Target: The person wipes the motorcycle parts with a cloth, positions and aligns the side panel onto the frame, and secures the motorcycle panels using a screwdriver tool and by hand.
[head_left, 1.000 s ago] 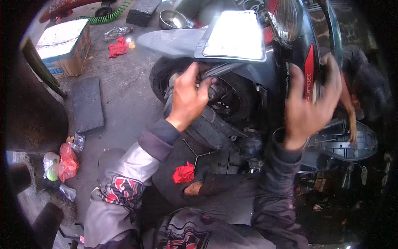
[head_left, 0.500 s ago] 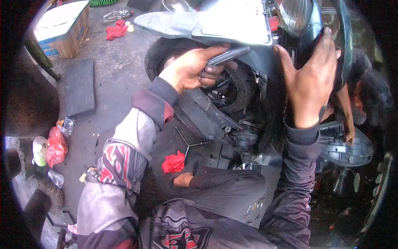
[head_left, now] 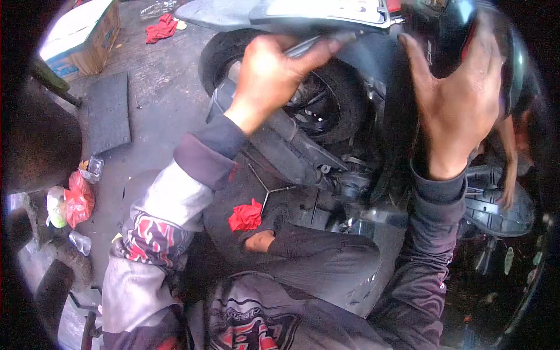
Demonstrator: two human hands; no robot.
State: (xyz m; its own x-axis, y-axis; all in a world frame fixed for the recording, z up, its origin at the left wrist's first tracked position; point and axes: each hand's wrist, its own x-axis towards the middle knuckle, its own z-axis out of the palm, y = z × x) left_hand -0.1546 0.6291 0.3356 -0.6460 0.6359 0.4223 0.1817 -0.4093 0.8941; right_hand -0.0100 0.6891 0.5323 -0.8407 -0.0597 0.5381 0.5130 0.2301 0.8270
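My left hand (head_left: 271, 76) is closed around a slim dark grey object (head_left: 303, 45), its kind unclear, just under the rear mudguard (head_left: 213, 14) of a motor scooter. Fingers apart, my right hand (head_left: 464, 102) lies against the scooter's dark side panel (head_left: 429, 58). Between and below the hands sits the rear wheel (head_left: 350, 111), with the black casing (head_left: 286, 137) beside it. A Y-shaped wrench (head_left: 268, 191) lies on the ground by my leg, next to a crumpled red cloth (head_left: 245, 215).
Another person's hand (head_left: 509, 189) reaches over a dark ribbed part (head_left: 496, 213) at right. To the left are a cardboard box (head_left: 87, 46), a dark mat (head_left: 109, 111) and a red plastic bag (head_left: 79, 201). A second red cloth (head_left: 161, 29) lies near the mudguard.
The view has shifted, and the scooter sits higher in it. My left hand has turned, its thumb and fingers now nearer the mudguard's underside. My right hand has moved slightly right along the panel.
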